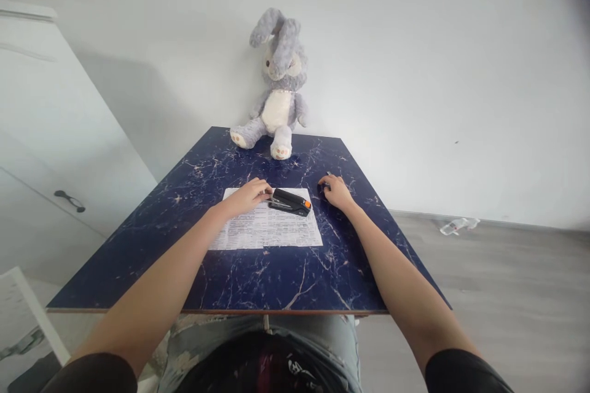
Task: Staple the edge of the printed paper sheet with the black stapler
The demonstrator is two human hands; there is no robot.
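Observation:
A black stapler point(290, 202) with an orange piece at its right end lies across printed sheets of paper point(276, 230). My left hand point(250, 195) reaches over the paper from the left, its fingers closed at the stapler's left end. To the right of the paper, my right hand point(337, 192) rests on the table with curled fingers. Something small shows by those fingertips, too small to name.
The dark blue marbled table point(295, 282) has a grey plush rabbit point(279, 86) seated at its far edge against the wall. White cabinets point(55, 135) stand on the left. A clear plastic item point(458, 225) lies on the floor at right.

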